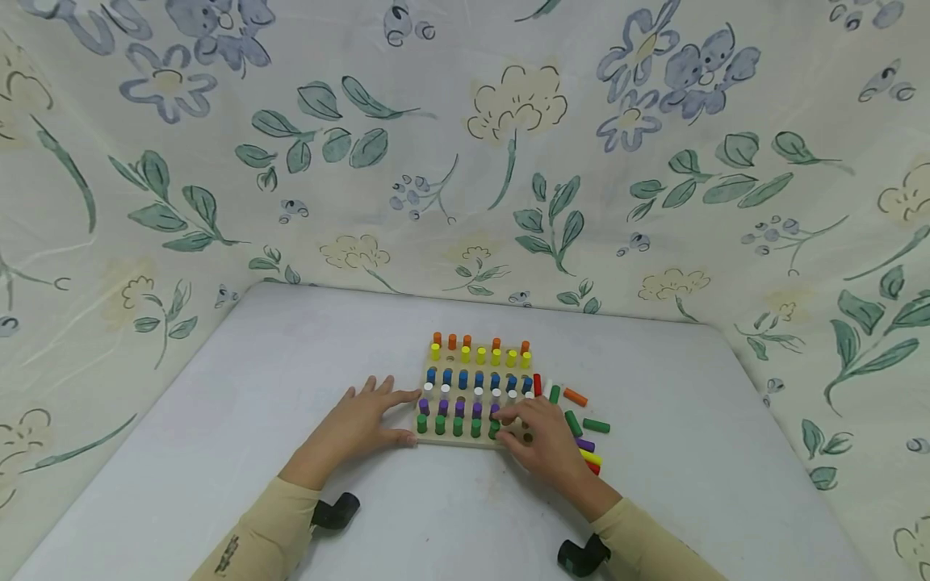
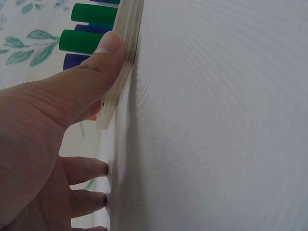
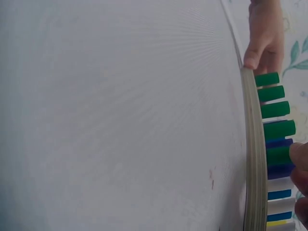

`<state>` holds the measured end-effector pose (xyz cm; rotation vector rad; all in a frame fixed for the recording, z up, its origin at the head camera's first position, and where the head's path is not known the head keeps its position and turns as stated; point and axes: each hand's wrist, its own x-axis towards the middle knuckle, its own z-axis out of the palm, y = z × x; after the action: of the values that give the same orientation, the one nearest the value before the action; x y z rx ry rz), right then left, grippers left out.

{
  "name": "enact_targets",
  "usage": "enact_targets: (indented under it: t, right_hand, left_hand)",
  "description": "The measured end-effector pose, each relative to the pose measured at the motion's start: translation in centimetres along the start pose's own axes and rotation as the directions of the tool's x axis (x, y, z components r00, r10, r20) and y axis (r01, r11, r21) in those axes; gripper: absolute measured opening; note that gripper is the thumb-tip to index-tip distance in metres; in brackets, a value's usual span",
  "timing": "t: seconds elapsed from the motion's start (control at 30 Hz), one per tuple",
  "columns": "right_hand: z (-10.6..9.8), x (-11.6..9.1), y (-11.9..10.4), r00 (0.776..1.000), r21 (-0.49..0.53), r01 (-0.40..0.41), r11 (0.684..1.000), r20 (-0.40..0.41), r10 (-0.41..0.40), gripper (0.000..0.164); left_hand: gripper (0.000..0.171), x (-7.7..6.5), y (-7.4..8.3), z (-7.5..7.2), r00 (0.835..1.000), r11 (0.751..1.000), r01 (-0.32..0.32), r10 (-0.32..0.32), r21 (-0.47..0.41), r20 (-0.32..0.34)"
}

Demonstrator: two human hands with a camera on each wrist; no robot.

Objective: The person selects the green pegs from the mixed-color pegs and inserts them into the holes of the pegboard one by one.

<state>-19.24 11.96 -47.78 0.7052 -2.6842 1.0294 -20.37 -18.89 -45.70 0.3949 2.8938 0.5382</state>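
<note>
A wooden peg board (image 1: 454,441) carries rows of orange, yellow, blue, white, purple and green pegs. My left hand (image 1: 353,425) rests at its left side with fingers spread. In the left wrist view the thumb (image 2: 109,44) presses on the board's edge beside the green pegs, while other fingertips (image 2: 91,169) touch the table. My right hand (image 1: 546,446) is over the front right part of the board. Its thumb and forefinger pinch the top of a green peg (image 3: 278,155), the rightmost in the front row. Behind this hand, part of the board is hidden.
Loose pegs lie right of the board, among them a green peg (image 1: 596,425), an orange peg (image 1: 576,397) and a red peg (image 1: 537,385). Some are partly covered by my right hand. A flowered cloth (image 1: 465,202) stands behind the white table (image 1: 327,339).
</note>
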Motion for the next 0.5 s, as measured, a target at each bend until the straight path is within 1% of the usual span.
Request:
enact_targets:
  t: [0.23,0.5]
  right_hand:
    - [-0.38,-0.22,0.03,0.999,0.009,-0.039,0.999,0.014,0.039,0.021]
    - [-0.84,-0.51,0.32,1.000,0.010,-0.030,1.000,0.000,0.030,0.025]
  left_hand:
    - [0.079,0.04,-0.05,0.07,1.000,1.000,-0.001,0.001,0.007,0.001]
    - [0.078,0.01,0.17,-0.07,1.000,1.000,0.001,-0.001,0.005,0.003]
